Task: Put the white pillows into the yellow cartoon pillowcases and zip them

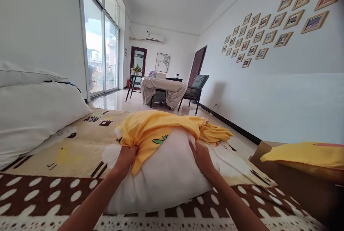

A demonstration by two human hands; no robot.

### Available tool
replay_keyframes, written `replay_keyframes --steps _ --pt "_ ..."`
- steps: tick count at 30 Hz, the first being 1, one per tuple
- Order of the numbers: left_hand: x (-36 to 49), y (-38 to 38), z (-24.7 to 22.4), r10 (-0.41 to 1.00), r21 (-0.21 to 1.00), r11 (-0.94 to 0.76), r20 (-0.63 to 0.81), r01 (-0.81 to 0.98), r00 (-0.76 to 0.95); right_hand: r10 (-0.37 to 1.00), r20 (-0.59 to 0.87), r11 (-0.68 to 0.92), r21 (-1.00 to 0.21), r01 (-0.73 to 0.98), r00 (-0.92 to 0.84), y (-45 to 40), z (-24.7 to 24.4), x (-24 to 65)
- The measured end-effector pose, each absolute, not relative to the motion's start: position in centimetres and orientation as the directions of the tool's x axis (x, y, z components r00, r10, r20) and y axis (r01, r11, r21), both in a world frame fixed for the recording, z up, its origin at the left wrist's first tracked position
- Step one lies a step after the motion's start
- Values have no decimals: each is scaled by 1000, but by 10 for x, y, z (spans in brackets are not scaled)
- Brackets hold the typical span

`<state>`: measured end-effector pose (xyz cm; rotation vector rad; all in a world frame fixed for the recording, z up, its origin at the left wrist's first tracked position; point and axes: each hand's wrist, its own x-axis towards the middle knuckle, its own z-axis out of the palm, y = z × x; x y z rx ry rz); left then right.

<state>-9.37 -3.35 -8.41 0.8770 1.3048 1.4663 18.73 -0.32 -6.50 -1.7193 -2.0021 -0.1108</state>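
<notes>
A white pillow lies in front of me on the bed, its far part inside a yellow pillowcase with a green leaf print. The near part of the pillow is bare. My left hand grips the pillowcase edge at the pillow's left side, the cloth bunched at the fingers. On the right side, my right hand is closed on the pillow near the pillowcase opening; its fingertips are partly hidden. Loose yellow cloth bunches beyond my right hand.
White pillows are stacked at the left on the patterned blanket. At the right, a yellow cushion lies on a brown box-like surface. Past the bed stand a covered table and a dark chair.
</notes>
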Motion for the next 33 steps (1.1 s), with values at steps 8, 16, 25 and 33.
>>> replay_keyframes --steps 8,16,25,33 --pt "-161 -86 -77 930 433 98 280 896 -237 978 58 195 97 976 -201 -26 -43 186" --pt "-64 -83 -18 987 -65 -149 53 987 152 926 232 292 57 955 -297 2 -37 142" --pt "-109 -38 -74 844 -1 -379 410 925 347 821 557 307 -244 920 -126 37 -69 160" --pt "-127 -83 -44 431 -164 -507 802 846 414 541 837 475 -221 851 -85 17 -58 174"
